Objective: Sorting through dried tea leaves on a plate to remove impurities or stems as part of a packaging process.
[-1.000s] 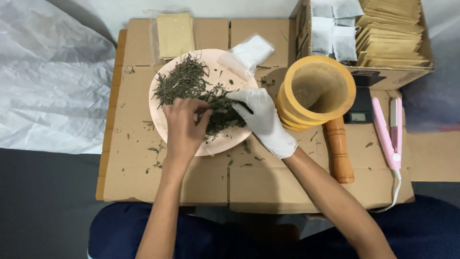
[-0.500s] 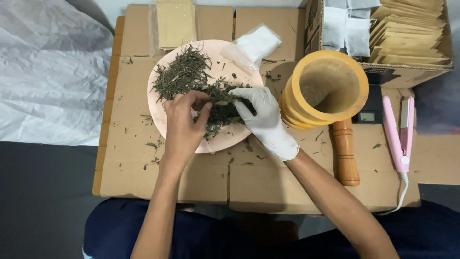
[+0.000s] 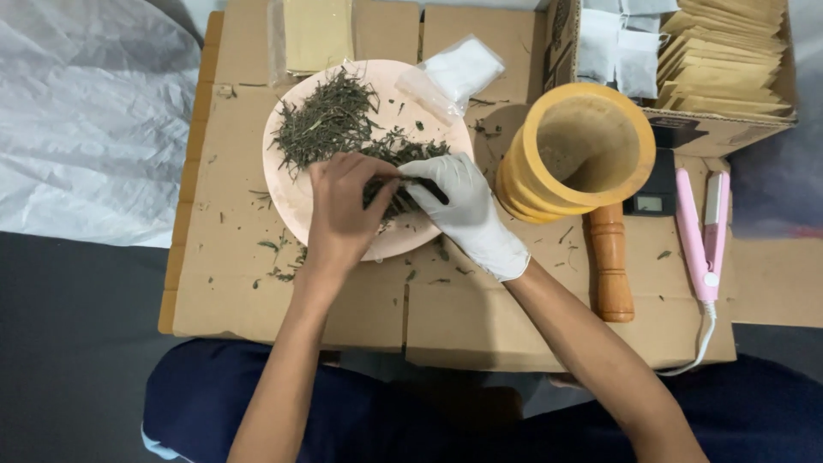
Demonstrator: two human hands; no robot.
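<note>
The dried green herbs (image 3: 330, 124) lie heaped on a round pink plate (image 3: 287, 184), which sits toward the far left part of the flattened cardboard (image 3: 249, 291) that serves as the work surface. The bare left hand (image 3: 343, 214) and the white-gloved right hand (image 3: 463, 210) meet over the near half of the plate, both with fingers curled and pinching a dark clump of the herbs between them. Loose flecks of herb are scattered on the cardboard just beside the plate's near-left rim. A clear bag of white material (image 3: 459, 73) touches the plate's far rim. A yellow wooden mortar (image 3: 583, 154) stands just right of the plate, its wooden pestle (image 3: 610, 261) lying beside it. A pink flat iron (image 3: 701, 236) rests near the right edge. A cardboard box of paper packets (image 3: 720, 51) occupies the far right corner.
</note>
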